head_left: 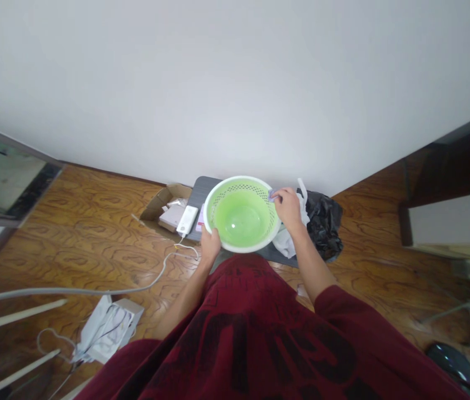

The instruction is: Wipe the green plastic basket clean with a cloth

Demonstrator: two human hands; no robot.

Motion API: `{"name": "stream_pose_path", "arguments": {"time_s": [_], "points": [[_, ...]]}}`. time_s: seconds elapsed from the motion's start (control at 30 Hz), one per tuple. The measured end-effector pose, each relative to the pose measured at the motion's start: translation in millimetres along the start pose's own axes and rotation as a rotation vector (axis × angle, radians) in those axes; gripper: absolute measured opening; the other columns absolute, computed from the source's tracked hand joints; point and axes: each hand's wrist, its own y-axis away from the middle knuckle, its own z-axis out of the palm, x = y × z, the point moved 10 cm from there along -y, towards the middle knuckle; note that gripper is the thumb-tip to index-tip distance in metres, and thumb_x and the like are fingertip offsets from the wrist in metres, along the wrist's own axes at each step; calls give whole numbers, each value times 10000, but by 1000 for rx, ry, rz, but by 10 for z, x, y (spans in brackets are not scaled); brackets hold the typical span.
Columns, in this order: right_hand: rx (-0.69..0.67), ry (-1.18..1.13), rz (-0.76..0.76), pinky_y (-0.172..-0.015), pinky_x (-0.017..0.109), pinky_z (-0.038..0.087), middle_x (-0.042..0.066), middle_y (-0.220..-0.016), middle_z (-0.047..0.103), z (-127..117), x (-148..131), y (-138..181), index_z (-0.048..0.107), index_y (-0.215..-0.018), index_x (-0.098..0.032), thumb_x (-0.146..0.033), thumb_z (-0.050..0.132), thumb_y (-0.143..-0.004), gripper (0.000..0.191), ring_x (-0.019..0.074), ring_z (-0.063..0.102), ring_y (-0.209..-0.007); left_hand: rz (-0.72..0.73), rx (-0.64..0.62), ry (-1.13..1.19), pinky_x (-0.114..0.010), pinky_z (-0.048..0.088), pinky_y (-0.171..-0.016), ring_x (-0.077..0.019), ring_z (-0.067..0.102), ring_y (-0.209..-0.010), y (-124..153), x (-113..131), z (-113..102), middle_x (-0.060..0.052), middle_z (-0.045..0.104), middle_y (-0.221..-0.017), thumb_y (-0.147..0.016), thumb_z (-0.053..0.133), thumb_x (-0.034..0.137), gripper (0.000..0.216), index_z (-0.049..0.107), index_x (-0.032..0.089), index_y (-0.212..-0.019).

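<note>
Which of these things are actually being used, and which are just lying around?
In use: colander, left hand, right hand, purple cloth.
Lying about: power bank, box, black bag, cable.

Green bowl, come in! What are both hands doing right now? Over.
Left hand grips green bowl at near rim. Right hand presses purple cloth on far rim. Bowl looks empty. Black bag, white power bank close by, not blocking.

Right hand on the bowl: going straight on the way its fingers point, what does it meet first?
Likely the white rim of the green bowl: the right hand holds a small purple cloth against it.
</note>
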Motion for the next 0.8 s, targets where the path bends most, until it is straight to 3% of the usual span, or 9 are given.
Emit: {"name": "stream_pose_path", "arguments": {"time_s": [0.13, 0.3, 0.47, 0.63, 0.8], "points": [[38, -20, 11, -953, 379, 464, 84, -929, 615, -96, -1, 205, 729, -815, -177, -68, 477, -798, 275, 226, 594, -947, 5, 11, 4, -463, 443, -1055, -321, 605, -1190, 0, -23, -4, -156, 685, -1167, -855, 502, 250, 370, 583, 158, -1204], [62, -25, 42, -906, 368, 492, 80, -937, 606, -248, -27, 702, 730, -829, -184, -98, 487, -814, 258, 215, 609, -917, 20, 3, 26, -435, 450, -1052, -298, 608, -1189, -3, -26, 12, -145, 684, -1199, -861, 485, 237, 369, 581, 163, -1209], [36, -39, -4, -903, 364, 495, 77, -950, 602, -262, -157, 1032, 727, -841, -194, -109, 483, -840, 258, 215, 601, -955, 10, -2, 29, -433, 454, -1042, -303, 614, -1172, -11, -42, 19, -157, 681, -1196, -856, 483, 237, 370, 577, 142, -1201], [23, 8, 6, -898, 366, 488, 81, -948, 599, -242, -128, 910, 737, -847, -189, -115, 492, -829, 256, 219, 592, -932, 8, -6, -6, -424, 463, -1027, -294, 615, -1158, -18, -40, 19, -160, 682, -1178, -857, 464, 218, 362, 567, 127, -1191], [-28, 75, -25, -948, 391, 460, 96, -977, 613, -148, -54, 426, 747, -865, -183, -101, 477, -823, 286, 242, 573, -964, 17, -21, -39, -407, 473, -1009, -285, 624, -1134, 0, 6, 6, -163, 678, -1184, -874, 450, 228, 366, 568, 119, -1203]]}}
